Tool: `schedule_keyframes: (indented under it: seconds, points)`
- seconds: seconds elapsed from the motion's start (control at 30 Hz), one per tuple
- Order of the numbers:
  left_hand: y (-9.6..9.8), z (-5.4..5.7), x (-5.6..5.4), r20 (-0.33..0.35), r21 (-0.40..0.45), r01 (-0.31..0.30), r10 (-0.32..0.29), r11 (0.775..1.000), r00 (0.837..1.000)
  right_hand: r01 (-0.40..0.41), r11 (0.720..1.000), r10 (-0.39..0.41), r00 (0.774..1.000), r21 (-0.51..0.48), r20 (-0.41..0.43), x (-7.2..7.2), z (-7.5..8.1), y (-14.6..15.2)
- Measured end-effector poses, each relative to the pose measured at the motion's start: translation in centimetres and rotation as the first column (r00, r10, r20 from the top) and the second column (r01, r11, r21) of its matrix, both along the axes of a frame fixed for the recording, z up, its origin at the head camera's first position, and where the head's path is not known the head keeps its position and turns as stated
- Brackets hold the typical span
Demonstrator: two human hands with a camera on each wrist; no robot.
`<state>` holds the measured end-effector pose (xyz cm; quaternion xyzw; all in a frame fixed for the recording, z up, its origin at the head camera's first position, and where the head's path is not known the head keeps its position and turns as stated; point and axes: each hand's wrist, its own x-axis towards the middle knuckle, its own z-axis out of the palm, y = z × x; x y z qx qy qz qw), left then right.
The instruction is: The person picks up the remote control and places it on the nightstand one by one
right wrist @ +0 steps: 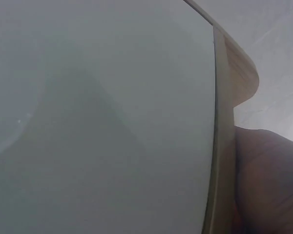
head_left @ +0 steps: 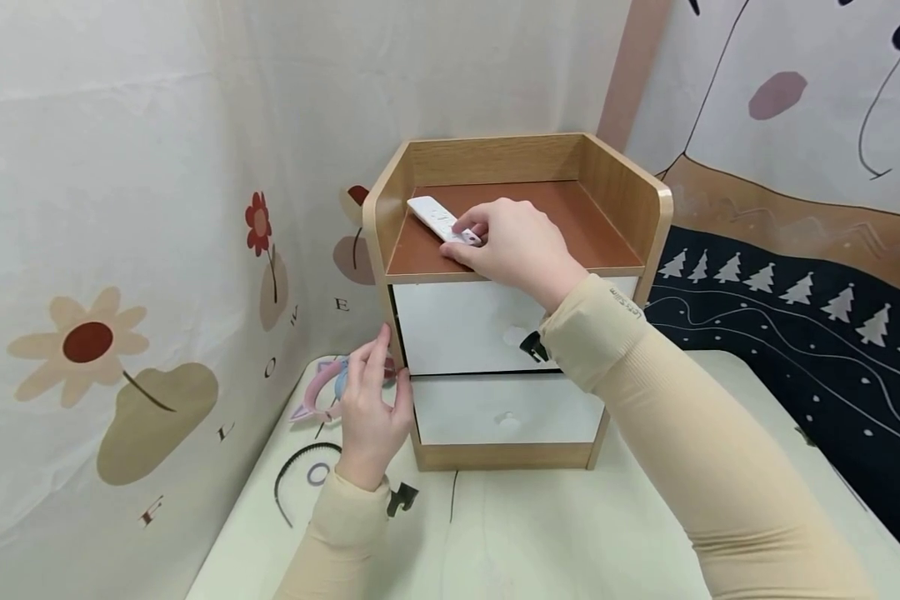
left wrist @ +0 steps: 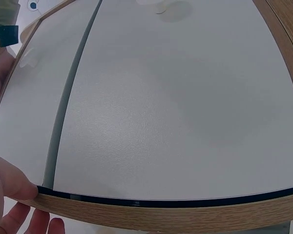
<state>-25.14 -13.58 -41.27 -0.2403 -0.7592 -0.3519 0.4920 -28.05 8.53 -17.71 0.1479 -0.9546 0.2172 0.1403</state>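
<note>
A white remote control lies slantwise at the left front of the brown top shelf of a small wooden cabinet. My right hand pinches its near end between thumb and fingers. Below, my left hand rests against the cabinet's left side. In the left wrist view its thumb touches the front edge of the wooden side panel, and the fingertips show on the outer side. Two white drawer fronts, an upper one and a lower one, sit flush in the cabinet.
Beside the cabinet on the left lie a pink headband, a black toothed headband and a small purple ring on the pale tabletop. Raised wooden walls border the shelf. Printed cloth hangs behind.
</note>
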Motion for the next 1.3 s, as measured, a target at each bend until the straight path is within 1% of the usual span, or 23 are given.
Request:
schedule_keyframes:
  seconds: [0.27,0.4,0.53,0.63,0.93,1.13,1.3]
  points:
    - [-0.1,-0.1,-0.1,-0.037,0.0,-0.005,0.005,1.0,0.999,0.017,0.999,-0.017,1.0,0.033,0.012,-1.2,0.2,-0.7]
    - [-0.1,0.0,0.0,-0.036,0.001,-0.007,0.008,1.0,0.999,0.027,0.999,-0.028,1.0,0.044,0.015,-1.8,0.3,-1.1]
    - [-0.2,0.1,0.0,-0.037,0.001,-0.012,0.012,1.0,0.999,0.02,0.999,-0.021,1.0,0.049,0.02,-2.3,0.3,-1.2]
    - [-0.2,0.1,0.0,-0.036,0.0,-0.012,0.012,1.0,0.999,0.018,0.998,-0.02,0.999,0.061,0.027,-2.4,0.2,-1.2]
    - [-0.2,0.2,0.0,-0.022,-0.003,0.003,-0.003,1.0,1.0,0.026,0.989,-0.033,0.999,0.147,0.041,-2.6,0.2,-1.3]
    - [-0.2,0.1,-0.1,-0.022,-0.007,0.0,0.0,1.0,1.0,0.029,0.988,-0.036,0.999,0.154,0.04,-2.6,0.1,-1.3]
    - [0.0,0.1,0.0,-0.006,0.005,0.01,-0.01,1.0,1.0,0.027,0.988,-0.034,0.999,0.153,0.042,-2.4,0.0,-1.1]
